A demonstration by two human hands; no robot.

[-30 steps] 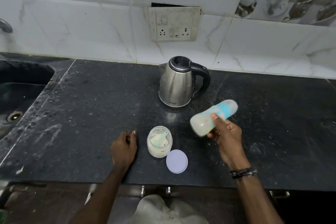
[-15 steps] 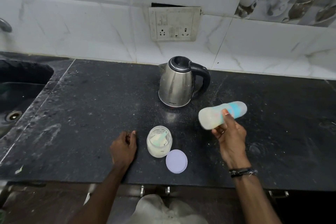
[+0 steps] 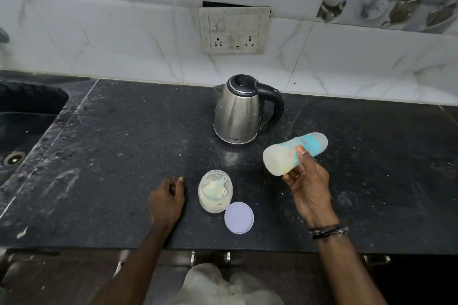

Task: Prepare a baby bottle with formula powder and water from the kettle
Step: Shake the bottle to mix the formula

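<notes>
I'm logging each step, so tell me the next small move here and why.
Probably tip the baby bottle upright and check the mix: the right hand holds it on its side above the counter, capped, with milky liquid inside. Then close the open formula jar with its lid.

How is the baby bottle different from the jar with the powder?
The baby bottle is tipped on its side, held in the air by the right hand; the powder jar stands upright on the counter. The bottle is closed and long; the jar is open and squat, its lid beside it. Both are see-through and hold something pale.
</notes>
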